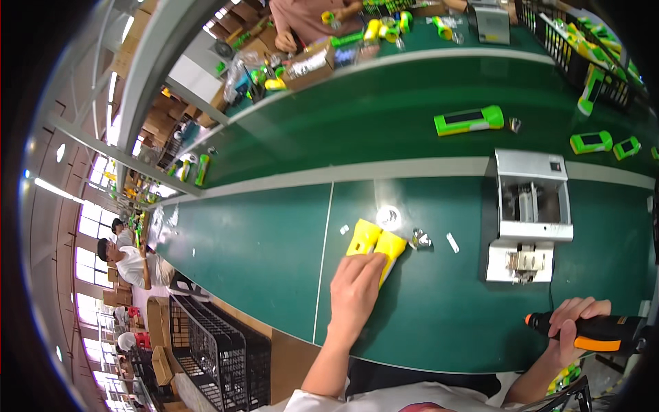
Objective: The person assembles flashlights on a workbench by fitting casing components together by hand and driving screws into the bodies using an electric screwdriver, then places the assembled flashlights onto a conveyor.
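Observation:
Two yellow plastic flashlight casings (391,244) lie side by side on the green worktable (254,240). My left hand (355,281) is closed over them, its fingers curled on the right-hand casing; the palm hides their lower parts. In my right hand (573,319) is a black and orange electric screwdriver (607,333), held over the table's right end with its orange tip toward the left. A round clear lens (388,217) sits just beyond the casings. Beside them are some small shiny silver parts (421,239) and a white strip (452,242).
A grey and white bench machine (532,196) stands right of the casings. Beyond a pale rail, a green belt (343,123) carries several green flashlights (469,121). Across it sits a person (316,20) among yellow and green parts. Black crates (220,350) stand at lower left.

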Demonstrator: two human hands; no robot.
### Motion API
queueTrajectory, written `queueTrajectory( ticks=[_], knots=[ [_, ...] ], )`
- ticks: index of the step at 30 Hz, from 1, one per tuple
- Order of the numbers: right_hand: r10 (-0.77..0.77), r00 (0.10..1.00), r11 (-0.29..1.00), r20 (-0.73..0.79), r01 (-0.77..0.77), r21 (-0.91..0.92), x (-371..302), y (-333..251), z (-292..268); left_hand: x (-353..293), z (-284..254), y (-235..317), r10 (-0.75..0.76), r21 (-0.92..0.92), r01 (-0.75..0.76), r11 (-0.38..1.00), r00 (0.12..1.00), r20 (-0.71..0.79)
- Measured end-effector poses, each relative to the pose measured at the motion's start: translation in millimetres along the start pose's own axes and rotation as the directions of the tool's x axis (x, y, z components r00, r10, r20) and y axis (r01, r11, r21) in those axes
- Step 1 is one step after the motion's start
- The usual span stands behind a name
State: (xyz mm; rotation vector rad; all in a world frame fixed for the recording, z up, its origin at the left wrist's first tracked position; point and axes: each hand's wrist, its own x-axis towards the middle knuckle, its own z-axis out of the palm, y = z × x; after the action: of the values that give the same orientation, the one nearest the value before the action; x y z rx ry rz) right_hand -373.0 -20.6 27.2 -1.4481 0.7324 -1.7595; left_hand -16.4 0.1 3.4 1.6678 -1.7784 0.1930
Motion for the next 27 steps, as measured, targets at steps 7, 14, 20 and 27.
queueTrajectory(
  ticks=[7,14,20,27],
  knots=[
    [-0.045,0.999,0.999,-0.017,0.046,0.021,6,4,0,14,1,-7,-0.017,-0.024,0.016,1.000,1.000,-0.003],
    [-0.060,0.997,0.997,0.041,0.058,0.055,7,12,-4,11,6,-13,0.066,0.081,-0.067,0.994,0.998,0.009],
    [-0.063,0.997,0.996,0.047,0.059,0.070,2,10,-5,7,5,-15,-0.013,0.070,0.014,0.997,1.000,-0.015],
    [-0.058,0.998,0.997,0.026,0.057,0.061,1,10,-7,4,9,-17,0.045,0.083,-0.039,0.996,0.996,-0.073]
  ],
)
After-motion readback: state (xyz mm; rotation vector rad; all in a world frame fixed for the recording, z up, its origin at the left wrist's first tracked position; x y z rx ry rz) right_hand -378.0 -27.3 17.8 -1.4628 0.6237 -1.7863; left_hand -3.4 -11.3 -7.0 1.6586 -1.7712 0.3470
